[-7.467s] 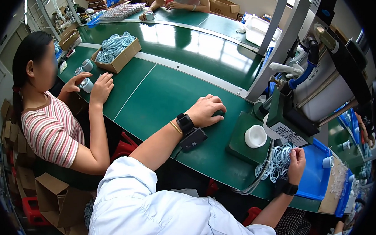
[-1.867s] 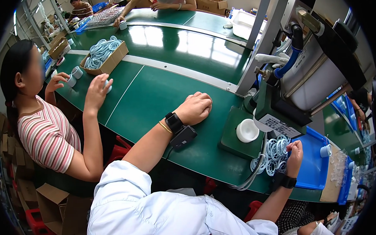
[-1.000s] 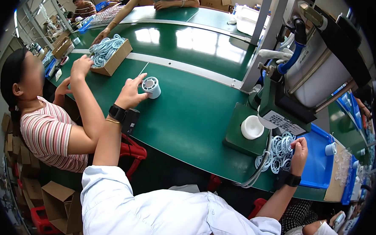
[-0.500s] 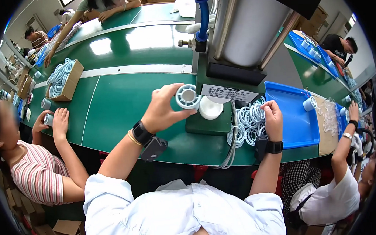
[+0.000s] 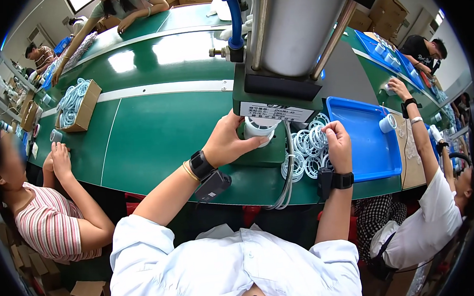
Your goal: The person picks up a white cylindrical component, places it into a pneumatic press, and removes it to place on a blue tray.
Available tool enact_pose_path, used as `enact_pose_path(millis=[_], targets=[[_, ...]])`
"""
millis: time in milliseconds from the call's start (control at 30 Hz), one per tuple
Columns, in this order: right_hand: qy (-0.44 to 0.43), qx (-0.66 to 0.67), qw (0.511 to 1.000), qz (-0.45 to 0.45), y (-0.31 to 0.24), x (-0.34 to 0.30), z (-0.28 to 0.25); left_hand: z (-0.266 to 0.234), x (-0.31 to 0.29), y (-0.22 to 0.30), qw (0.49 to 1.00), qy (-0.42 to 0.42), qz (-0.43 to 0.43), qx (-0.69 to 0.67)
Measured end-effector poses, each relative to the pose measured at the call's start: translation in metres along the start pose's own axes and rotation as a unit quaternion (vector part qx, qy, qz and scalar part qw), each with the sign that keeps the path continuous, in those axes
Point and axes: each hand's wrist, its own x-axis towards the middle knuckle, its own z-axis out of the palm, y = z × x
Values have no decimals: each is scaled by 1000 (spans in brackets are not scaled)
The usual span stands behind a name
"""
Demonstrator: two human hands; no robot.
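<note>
From the head view, the tall green press with its grey cylinder [image 5: 295,32] stands in the middle of the long green bench [image 5: 161,136], and everything else sits around it. The person's left hand [image 5: 228,143] is closed around a small white plastic spool [image 5: 260,128] seated on the green base just under the press head, fingers wrapped about its side. The right hand [image 5: 337,145] lies to the right of the press, curled on a loose heap of white plastic rings [image 5: 307,149]; I cannot tell whether it actually grips one or only rests on them. Just right of that heap is a shallow blue plastic tray [image 5: 362,141], with a co-worker's hand [image 5: 397,88] at its far corner. Well to the left of the press, an open cardboard box of pale blue rings [image 5: 76,103] sits on the bench, and a person in a striped top [image 5: 51,225] rests both hands at the bench edge.

The risk, as I see it, is the left fingers being so close beneath the press head: if the ram dropped now, they could be pinched. A spool seated crooked might also be crushed or jam.
</note>
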Motion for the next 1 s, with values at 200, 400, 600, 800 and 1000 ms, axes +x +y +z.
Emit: enact_pose_path(millis=[200, 400, 600, 800, 1000], targets=[[-18, 47, 999, 11, -6, 2, 1, -1, 6, 9, 997, -52, -37, 53], [-98, -62, 989, -96, -37, 3, 16, -6, -1, -2, 963, -8, 39, 268], [-157, -296, 937, -98, -32, 6, 34, -64, -4, -37, 962, 40, 73, 259], [-115, -335, 929, -107, -34, -4, 41, -102, -18, -75, 909, 106, -12, 402], [-99, -352, 923, -117, -33, -1, 45, -98, -24, -85, 859, 82, -21, 506]])
